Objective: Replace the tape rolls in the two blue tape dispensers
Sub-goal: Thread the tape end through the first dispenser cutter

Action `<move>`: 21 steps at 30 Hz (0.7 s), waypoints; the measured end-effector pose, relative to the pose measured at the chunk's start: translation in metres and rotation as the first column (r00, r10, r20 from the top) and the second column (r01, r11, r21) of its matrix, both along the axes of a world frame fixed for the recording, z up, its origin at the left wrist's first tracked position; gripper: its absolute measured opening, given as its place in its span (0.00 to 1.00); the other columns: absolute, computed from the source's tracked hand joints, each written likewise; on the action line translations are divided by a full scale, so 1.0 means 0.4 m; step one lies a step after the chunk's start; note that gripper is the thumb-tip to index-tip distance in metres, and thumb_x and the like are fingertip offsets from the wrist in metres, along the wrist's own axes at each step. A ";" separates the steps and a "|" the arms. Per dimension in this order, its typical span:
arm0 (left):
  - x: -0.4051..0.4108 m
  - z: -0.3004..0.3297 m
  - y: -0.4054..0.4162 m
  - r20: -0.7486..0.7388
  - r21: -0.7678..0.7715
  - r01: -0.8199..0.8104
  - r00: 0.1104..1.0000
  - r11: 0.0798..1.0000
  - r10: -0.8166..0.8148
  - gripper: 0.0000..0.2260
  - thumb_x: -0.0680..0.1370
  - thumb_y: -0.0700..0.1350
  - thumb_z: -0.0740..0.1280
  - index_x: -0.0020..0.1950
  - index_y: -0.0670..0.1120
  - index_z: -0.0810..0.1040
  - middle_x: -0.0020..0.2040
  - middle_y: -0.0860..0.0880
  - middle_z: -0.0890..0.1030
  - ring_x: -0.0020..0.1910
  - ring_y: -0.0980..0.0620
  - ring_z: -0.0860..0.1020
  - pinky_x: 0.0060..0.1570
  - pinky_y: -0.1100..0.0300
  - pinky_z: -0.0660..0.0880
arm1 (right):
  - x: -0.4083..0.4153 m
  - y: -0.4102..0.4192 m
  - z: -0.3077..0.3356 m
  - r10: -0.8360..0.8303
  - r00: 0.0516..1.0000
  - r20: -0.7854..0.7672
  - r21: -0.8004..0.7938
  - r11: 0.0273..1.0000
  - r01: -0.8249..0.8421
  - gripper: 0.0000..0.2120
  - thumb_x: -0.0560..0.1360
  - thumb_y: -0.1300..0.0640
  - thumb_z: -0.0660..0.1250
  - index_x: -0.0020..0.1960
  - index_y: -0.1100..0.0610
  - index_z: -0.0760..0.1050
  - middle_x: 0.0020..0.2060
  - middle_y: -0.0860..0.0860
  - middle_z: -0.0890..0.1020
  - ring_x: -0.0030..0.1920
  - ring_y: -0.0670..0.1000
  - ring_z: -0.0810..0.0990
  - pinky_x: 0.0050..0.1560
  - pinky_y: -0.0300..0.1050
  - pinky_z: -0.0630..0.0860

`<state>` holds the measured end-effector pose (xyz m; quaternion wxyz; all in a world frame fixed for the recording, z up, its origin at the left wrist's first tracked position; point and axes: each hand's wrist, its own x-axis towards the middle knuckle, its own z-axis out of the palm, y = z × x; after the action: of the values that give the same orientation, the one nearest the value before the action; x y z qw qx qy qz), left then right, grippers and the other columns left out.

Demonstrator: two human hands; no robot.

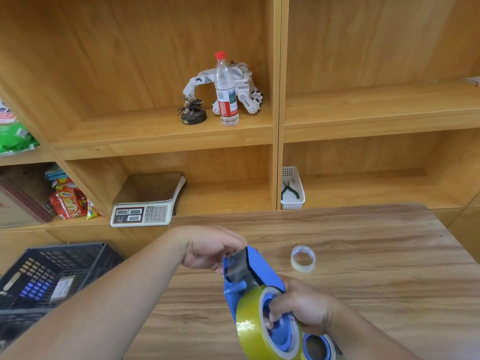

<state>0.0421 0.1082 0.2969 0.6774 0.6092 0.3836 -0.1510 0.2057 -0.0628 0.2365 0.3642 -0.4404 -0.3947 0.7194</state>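
Note:
I hold a blue tape dispenser (259, 271) above the wooden table (363, 255), with a full yellowish tape roll (249, 326) mounted on its hub. My right hand (301, 305) grips the dispenser at the roll's hub. My left hand (210, 248) pinches the loose tape end at the dispenser's front mouth. A second blue dispenser (318, 346) with a roll lies just below, partly hidden by my right hand. A nearly used-up clear tape roll (303, 258) rests on the table to the right.
A dark plastic crate (52, 276) sits low at the left. Shelves behind hold a weighing scale (148, 203), a white basket with pliers (292, 190), a water bottle (225, 92), a toy robot (202, 81) and snack packs (70, 198).

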 end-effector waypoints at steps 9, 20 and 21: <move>-0.016 -0.116 0.017 -0.032 0.132 -0.341 0.937 0.931 0.348 0.03 0.80 0.43 0.68 0.50 0.49 0.82 0.41 0.53 0.81 0.37 0.55 0.77 0.40 0.61 0.74 | -0.063 0.032 -0.117 -0.056 0.989 0.137 -0.150 0.986 0.076 0.22 0.61 0.64 0.69 0.55 0.69 0.79 0.47 0.62 0.83 0.50 0.59 0.82 0.55 0.53 0.75; -0.179 -0.366 -0.047 0.058 -0.096 -0.766 0.634 0.636 0.771 0.15 0.80 0.54 0.70 0.61 0.46 0.81 0.54 0.45 0.84 0.48 0.46 0.84 0.50 0.50 0.79 | -0.125 0.073 -0.266 -0.397 0.904 0.161 -0.345 0.835 0.428 0.17 0.70 0.77 0.62 0.56 0.68 0.80 0.43 0.62 0.86 0.41 0.59 0.84 0.40 0.48 0.81; -0.191 -0.391 -0.067 0.044 -0.134 -0.766 0.629 0.628 0.776 0.15 0.79 0.53 0.71 0.61 0.46 0.81 0.55 0.44 0.84 0.48 0.46 0.84 0.52 0.49 0.79 | -0.132 0.077 -0.284 -0.421 0.884 0.204 -0.341 0.816 0.467 0.18 0.70 0.77 0.62 0.57 0.68 0.80 0.43 0.62 0.86 0.41 0.59 0.84 0.39 0.48 0.81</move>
<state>-0.0345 0.0813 0.1406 0.7248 0.3574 0.5658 0.1638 0.1530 -0.0319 0.1229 0.4055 -0.6245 -0.1549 0.6493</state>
